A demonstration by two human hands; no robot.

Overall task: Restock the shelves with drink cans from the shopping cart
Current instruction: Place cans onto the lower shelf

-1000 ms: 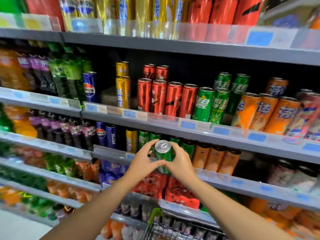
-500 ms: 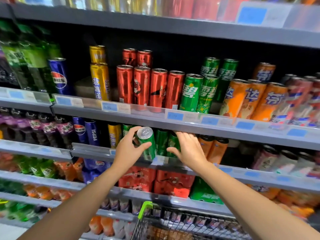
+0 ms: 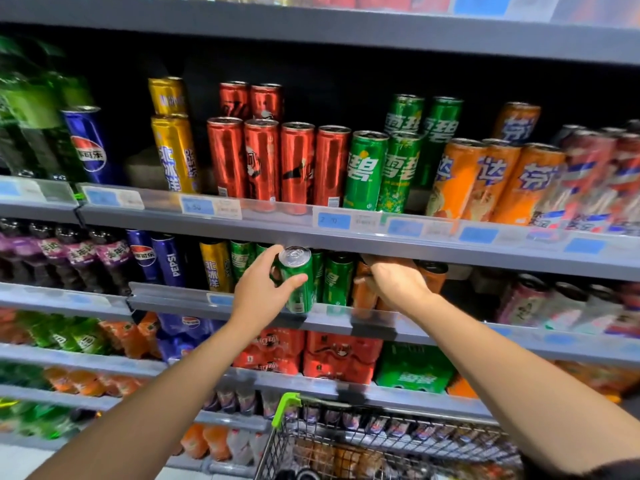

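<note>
Green aluminium drink can (image 3: 297, 279), tilted at the shelf lip, left hand (image 3: 262, 289) wrapped round it; at three o'clock, right hand (image 3: 398, 280) reaching among orange cans (image 3: 363, 289), fingers hidden, grip unclear.

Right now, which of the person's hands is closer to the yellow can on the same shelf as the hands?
The left. The left hand, gripping a green can, sits just right of the yellow can. The right hand reaches among the orange cans, farther right.

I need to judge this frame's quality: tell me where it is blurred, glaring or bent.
Head view: the left edge smears, the green bottles blurred; glare streaks the red cans; wide-angle bends the shelf rail; the green can in the left hand stays sharp.
</note>
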